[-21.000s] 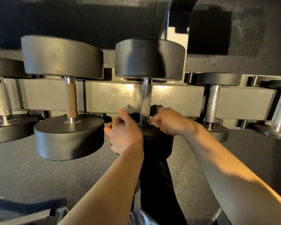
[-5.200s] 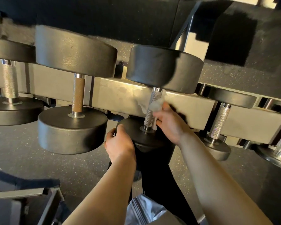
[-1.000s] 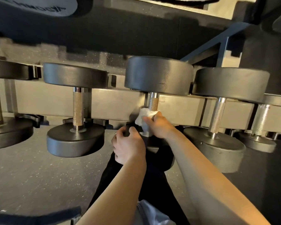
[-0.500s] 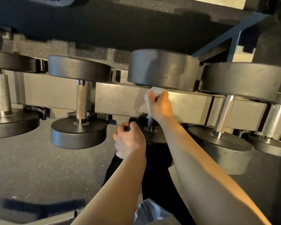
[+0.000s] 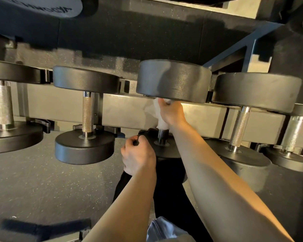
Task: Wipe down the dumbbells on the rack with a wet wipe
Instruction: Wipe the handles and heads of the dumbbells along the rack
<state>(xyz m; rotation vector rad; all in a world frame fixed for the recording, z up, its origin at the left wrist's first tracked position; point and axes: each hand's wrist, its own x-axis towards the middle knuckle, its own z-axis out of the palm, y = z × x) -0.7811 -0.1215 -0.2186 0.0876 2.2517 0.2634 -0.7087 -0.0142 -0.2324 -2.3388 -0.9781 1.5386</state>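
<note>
Dumbbell (image 5: 173,81) handle is hiding under the wet wipe (image 5: 160,119), right hand (image 5: 171,112) fingers gripping higher than before; left hand (image 5: 138,154) is gripping its near head.

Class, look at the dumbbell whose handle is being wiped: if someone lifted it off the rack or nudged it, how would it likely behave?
The dumbbell probably feels heavy: its black heads are thick and solid-looking. Its round heads suggest it might roll if set on the floor. The knurled handle likely resists slipping, though the wet wipe gripped by the right hand may leave it damp.

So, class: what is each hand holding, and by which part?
The right hand grips the wet wipe wrapped round the dumbbell's handle, near its top. The left hand grips the near head's edge.
</note>
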